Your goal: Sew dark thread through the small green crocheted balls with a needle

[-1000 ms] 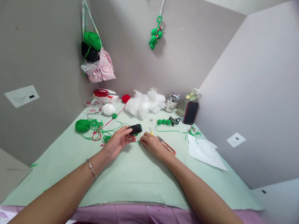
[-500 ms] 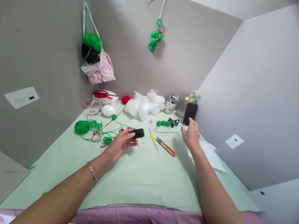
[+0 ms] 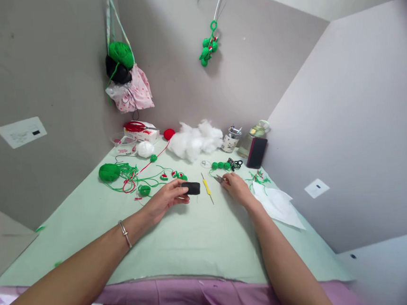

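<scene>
My left hand [image 3: 165, 201] pinches a black thread spool [image 3: 191, 188] at its fingertips, just above the pale green tablecloth [image 3: 182, 239]. A silver bracelet [image 3: 125, 233] is on that wrist. My right hand [image 3: 237, 188] lies closed over the red snips, whose metal tips [image 3: 219, 178] stick out to the left of the fingers. A yellow-handled crochet hook [image 3: 207, 187] lies on the cloth between the two hands. Small green and red crochet pieces [image 3: 177, 174] sit just beyond the spool.
A green yarn ball [image 3: 109, 172] with tangled threads is at the left, white stuffing [image 3: 195, 141] at the back. A cup [image 3: 231, 141], a jar and a dark phone [image 3: 256, 152] stand by the right wall. White paper [image 3: 277, 203] lies at the right.
My right hand left the spot beside the spool, swung out to the right, then came back down onto the red snips. My left hand kept the spool and shifted it slightly right.
</scene>
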### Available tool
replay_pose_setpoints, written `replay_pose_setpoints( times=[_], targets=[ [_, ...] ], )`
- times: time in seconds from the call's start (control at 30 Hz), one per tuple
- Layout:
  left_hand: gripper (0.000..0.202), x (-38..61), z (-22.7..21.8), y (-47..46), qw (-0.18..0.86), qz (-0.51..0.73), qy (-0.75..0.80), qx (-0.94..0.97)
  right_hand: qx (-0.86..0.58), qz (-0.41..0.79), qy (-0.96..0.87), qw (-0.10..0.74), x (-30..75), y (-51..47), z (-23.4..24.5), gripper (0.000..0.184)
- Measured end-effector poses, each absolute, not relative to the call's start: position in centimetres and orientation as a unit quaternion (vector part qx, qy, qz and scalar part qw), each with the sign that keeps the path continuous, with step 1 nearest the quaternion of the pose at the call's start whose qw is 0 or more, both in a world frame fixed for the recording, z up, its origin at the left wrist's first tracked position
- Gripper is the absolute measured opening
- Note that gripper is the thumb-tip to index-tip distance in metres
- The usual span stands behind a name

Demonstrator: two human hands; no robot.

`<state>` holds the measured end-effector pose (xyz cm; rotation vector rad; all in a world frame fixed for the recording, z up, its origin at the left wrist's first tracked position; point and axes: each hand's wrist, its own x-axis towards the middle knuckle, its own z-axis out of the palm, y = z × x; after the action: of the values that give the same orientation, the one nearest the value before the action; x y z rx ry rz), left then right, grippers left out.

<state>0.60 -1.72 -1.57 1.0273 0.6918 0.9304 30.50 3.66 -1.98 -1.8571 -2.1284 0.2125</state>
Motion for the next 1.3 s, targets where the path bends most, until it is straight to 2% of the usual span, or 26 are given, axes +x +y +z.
replay_pose_setpoints(
  times=[0.1, 0.3, 0.53, 0.6, 0.73, 0.8, 1.0, 1.13, 1.3],
  targets=[
    [0.028, 0.7, -1.5, -1.8, 0.715, 0.413, 0.316, 0.466, -0.642, 0.043, -0.741, 0.192, 29.6, 3.9, -2.3, 0.026],
    [0.029, 0.7, -1.6, -1.8, 0.71, 0.416, 0.315, 0.473, -0.489, 0.139, -0.845, 0.167, 27.5, 3.3, -3.2, 0.017],
    [0.029, 0.8, -1.6, -1.9, 0.717, 0.407, 0.316, 0.47, -0.585, 0.088, -0.764, 0.257, 29.0, 3.9, -2.7, 0.023],
    [0.029, 0.8, -1.6, -1.9, 0.718, 0.402, 0.318, 0.471, -0.563, 0.141, -0.768, 0.27, 27.9, 3.0, -1.8, 0.026],
    [0.029, 0.9, -1.6, -2.0, 0.712, 0.401, 0.319, 0.48, -0.396, 0.431, -0.763, 0.274, 24.1, 0.1, 0.1, 0.04],
    [0.029, 1.0, -1.8, -2.0, 0.705, 0.404, 0.311, 0.494, -0.358, 0.499, -0.736, 0.284, 22.5, -1.1, 0.5, 0.038],
    [0.045, 1.4, -2.2, -1.8, 0.668, 0.433, 0.368, 0.481, -0.392, 0.549, -0.625, 0.393, 21.1, -1.5, 0.1, 0.033],
    [0.043, 1.5, -2.5, -2.0, 0.658, 0.377, 0.382, 0.529, -0.378, 0.548, -0.596, 0.449, 21.0, -1.5, 0.2, 0.034],
    [0.041, 1.7, -2.7, -2.3, 0.708, 0.34, 0.327, 0.525, -0.381, 0.529, -0.597, 0.467, 20.6, -2.0, 0.5, 0.036]
  ],
)
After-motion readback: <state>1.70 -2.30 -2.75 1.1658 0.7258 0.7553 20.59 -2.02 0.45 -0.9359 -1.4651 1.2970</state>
